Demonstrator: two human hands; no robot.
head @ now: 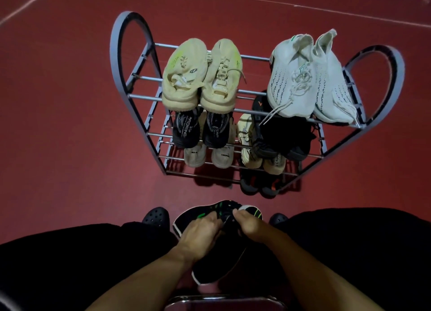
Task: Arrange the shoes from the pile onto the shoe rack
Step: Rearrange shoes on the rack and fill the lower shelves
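A grey metal shoe rack (140, 96) stands on the red floor ahead of me. Its top shelf carries a cream pair (200, 75) on the left and a white knit pair (310, 82) on the right. Black and beige shoes fill the lower shelves. Between my knees I hold a black shoe with green marks (224, 211). My left hand (200, 231) grips its left side and my right hand (248, 224) pinches it by the laces or tongue. A second black shoe (217, 268) lies below my wrists, partly hidden.
My feet in black perforated clogs (155, 216) rest on the floor on either side of the held shoe. A chrome chair edge (224, 299) shows at the bottom. Red floor lies open left and right of the rack.
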